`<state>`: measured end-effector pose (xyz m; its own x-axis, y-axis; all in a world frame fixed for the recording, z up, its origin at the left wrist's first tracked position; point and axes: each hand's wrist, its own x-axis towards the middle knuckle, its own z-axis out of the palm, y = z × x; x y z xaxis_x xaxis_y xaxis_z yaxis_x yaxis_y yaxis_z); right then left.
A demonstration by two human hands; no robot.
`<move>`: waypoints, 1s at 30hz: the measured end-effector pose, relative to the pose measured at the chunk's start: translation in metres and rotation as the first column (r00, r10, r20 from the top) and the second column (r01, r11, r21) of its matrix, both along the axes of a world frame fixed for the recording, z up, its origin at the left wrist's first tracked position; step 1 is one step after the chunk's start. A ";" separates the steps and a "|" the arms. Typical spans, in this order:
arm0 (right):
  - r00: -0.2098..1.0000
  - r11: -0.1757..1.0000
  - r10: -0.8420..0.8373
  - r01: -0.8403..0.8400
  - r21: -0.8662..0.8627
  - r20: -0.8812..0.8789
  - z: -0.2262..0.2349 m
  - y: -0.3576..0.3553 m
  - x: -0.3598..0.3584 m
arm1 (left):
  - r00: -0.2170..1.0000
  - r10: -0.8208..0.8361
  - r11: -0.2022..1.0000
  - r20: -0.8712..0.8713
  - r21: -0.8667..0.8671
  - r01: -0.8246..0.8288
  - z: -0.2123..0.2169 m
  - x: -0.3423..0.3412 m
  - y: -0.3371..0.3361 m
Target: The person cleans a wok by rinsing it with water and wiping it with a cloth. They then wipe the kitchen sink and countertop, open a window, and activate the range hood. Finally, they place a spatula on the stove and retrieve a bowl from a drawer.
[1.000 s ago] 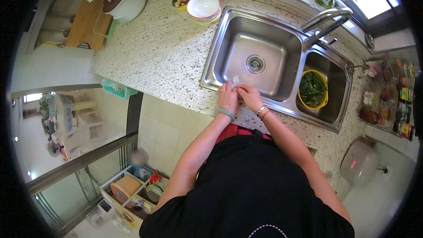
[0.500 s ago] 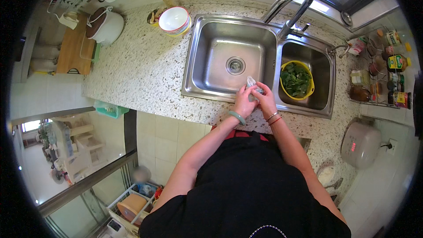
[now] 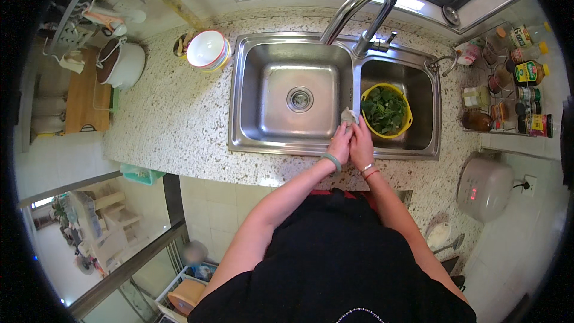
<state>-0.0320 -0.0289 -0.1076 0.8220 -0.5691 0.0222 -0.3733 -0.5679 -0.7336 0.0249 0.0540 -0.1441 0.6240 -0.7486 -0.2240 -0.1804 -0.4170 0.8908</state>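
My left hand, with a pale green bangle at its wrist, and my right hand, with thin bracelets, are pressed together at the front of the double sink. A crumpled whitish cloth pokes out beyond the fingertips, by the divider between the two basins. Both hands are closed round it, and the part inside them is hidden. Just right of my fingers, a yellow basket of green leaves sits in the smaller basin.
A chrome faucet arches behind the basins. Stacked bowls and a white lidded pot stand on the speckled counter to the left. Right of the sink are a rack of jars and a rice cooker.
Both hands have moved right with the cloth, from the larger basin's front edge to the divider. The fingers now lie straighter, side by side. The whole view has shifted slightly.
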 end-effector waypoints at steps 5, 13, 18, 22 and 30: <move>0.997 0.997 0.052 -0.054 -0.050 -0.049 -0.009 -0.006 0.000 | 0.983 -0.080 0.996 0.164 0.044 0.074 -0.003 -0.004 -0.004; 0.998 0.997 0.062 -0.063 -0.040 -0.017 -0.004 -0.061 0.082 | 0.999 0.038 0.998 -0.002 -0.059 -0.038 0.000 0.076 -0.063; 0.998 0.955 0.064 -0.063 -0.289 -0.005 -0.021 -0.104 0.138 | 0.948 0.029 0.998 0.317 -0.055 -0.013 -0.009 0.134 -0.102; 0.997 0.948 0.027 -0.050 -0.314 -0.076 -0.004 -0.103 0.149 | 0.975 0.207 0.974 -0.078 -0.077 -0.213 -0.019 0.165 -0.102; 0.982 0.930 0.085 -0.018 -0.367 0.167 -0.005 -0.096 0.200 | 0.781 0.452 0.874 0.431 -0.388 -0.292 0.039 0.213 -0.113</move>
